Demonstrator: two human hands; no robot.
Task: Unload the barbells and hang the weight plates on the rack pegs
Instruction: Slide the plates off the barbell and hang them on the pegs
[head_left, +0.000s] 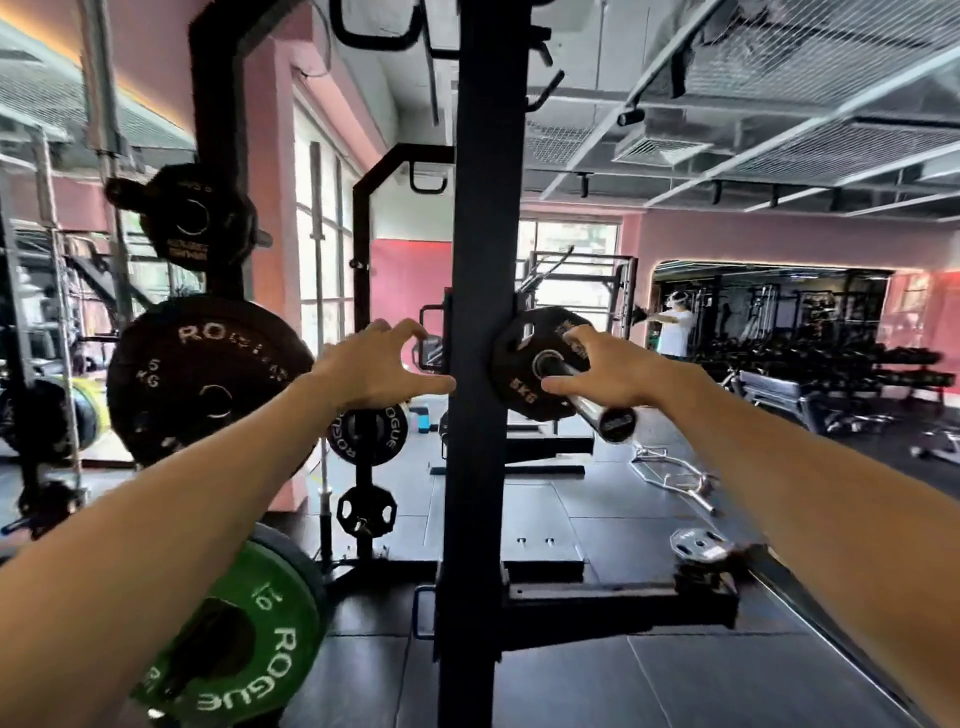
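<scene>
A black 5 kg plate (517, 387) sits on the steel barbell sleeve (597, 408), just right of the black rack upright (483, 208). My right hand (610, 364) reaches over the sleeve, fingertips on the plate's face near the top and thumb stretched out by the hub. My left hand (374, 364) hovers left of the upright with fingers spread and curved, thumb tip touching the post, holding nothing. On pegs at the left hang a large black Rogue plate (208, 374), a smaller black plate (192, 218) above it and a green 10 plate (244, 639) below.
Two small black plates (369, 436) (366, 512) hang on a farther post. A grey plate (698, 543) lies at the end of the rack's low foot. A hex bar (670, 473) rests on the floor mat. A person (675, 322) stands far off by dumbbell racks.
</scene>
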